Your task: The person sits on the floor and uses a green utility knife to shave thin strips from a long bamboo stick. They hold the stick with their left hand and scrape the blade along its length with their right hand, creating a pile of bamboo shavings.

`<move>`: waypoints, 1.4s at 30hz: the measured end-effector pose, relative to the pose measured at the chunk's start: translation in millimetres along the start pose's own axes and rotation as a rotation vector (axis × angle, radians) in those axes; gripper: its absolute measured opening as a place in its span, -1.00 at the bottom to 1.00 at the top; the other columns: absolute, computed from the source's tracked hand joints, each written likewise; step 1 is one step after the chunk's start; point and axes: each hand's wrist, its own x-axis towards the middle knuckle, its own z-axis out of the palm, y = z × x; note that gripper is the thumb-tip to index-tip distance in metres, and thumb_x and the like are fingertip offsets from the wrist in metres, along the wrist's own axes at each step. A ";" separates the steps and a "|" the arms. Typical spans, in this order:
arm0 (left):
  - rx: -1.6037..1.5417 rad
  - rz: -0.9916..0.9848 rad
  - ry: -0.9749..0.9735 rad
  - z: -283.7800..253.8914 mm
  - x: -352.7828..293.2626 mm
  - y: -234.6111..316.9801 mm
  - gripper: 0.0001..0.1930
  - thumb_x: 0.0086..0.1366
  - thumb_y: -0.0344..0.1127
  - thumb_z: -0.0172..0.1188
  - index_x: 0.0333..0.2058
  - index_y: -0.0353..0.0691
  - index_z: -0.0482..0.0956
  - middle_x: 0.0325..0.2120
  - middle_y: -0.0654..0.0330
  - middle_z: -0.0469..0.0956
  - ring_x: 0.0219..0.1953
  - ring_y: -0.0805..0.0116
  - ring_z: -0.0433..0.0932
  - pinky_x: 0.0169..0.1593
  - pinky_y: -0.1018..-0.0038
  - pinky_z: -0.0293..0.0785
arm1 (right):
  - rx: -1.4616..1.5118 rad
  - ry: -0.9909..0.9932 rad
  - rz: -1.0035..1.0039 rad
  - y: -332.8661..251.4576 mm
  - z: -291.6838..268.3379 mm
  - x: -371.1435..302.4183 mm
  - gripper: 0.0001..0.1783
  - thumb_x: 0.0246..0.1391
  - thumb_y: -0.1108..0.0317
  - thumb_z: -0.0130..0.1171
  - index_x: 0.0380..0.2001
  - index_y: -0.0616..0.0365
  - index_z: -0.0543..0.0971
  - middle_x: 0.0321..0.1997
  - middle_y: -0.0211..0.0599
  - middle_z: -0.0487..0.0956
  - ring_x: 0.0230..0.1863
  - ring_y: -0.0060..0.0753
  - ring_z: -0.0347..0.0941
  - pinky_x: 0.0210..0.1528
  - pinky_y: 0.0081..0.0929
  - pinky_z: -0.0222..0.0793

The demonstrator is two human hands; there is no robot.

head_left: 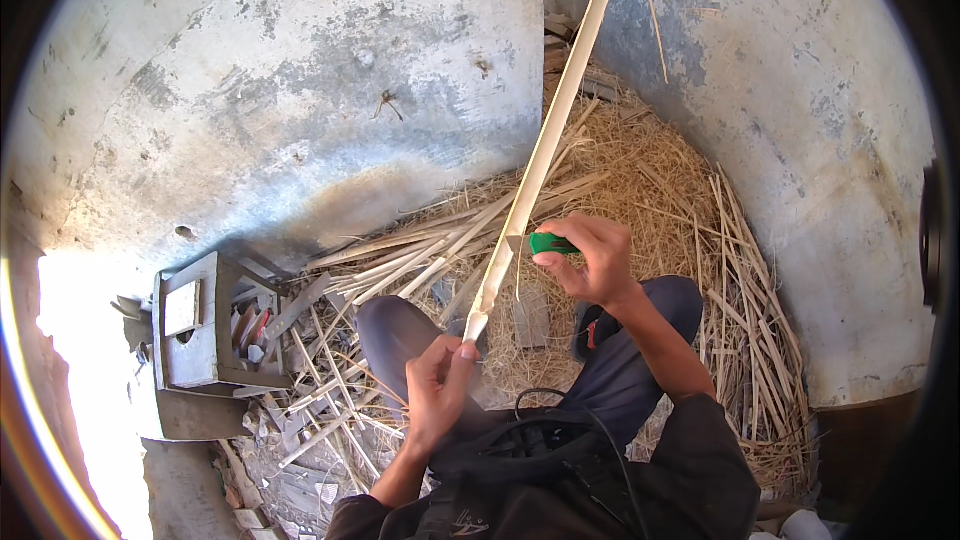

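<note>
Bamboo strip (541,155), pale and straight, touches a green-handled metal knife (541,243)

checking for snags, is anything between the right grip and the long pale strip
Only the knife held in the right grip; its blade appears to touch the strip. Nothing else visible stands between them.

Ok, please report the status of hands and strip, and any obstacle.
Left hand gripping pale strip at near end. Right hand holding green-handled knife at strip's edge. No obstacle visible.
</note>
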 end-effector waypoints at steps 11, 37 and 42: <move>-0.139 -0.103 -0.079 -11.1 -8.7 -3.5 -0.77 0.64 -0.32 0.20 -0.22 -0.34 0.65 -0.47 0.42 0.58 -0.41 0.74 0.43 -0.35 0.66 0.29 | -0.088 0.051 -0.033 -0.1 -2.2 2.3 -0.61 0.25 -0.11 0.46 -0.20 -0.01 0.78 -0.45 -0.46 0.72 -0.55 -0.39 0.62 -0.49 -0.41 0.44; -0.125 -0.250 -0.160 -50.4 -53.8 -48.6 -0.70 0.65 -0.19 0.19 -0.26 -0.30 0.64 -0.51 0.43 0.50 -0.44 0.72 0.35 -0.37 0.63 0.24 | -0.242 0.106 0.209 50.3 -24.7 15.3 -0.55 0.39 -0.14 0.35 -0.22 0.06 0.79 -0.39 -0.39 0.78 -0.47 -0.45 0.71 -0.50 -0.50 0.50; -0.007 -0.239 -0.300 -62.7 -41.1 -44.9 -0.64 0.67 -0.08 0.15 -0.05 -0.35 0.61 -0.37 0.25 0.62 -0.35 0.53 0.58 -0.23 0.51 0.51 | -0.174 0.118 0.217 46.2 -23.3 13.9 -0.57 0.38 -0.10 0.37 -0.20 0.08 0.80 -0.36 -0.34 0.78 -0.42 -0.40 0.74 -0.43 -0.46 0.57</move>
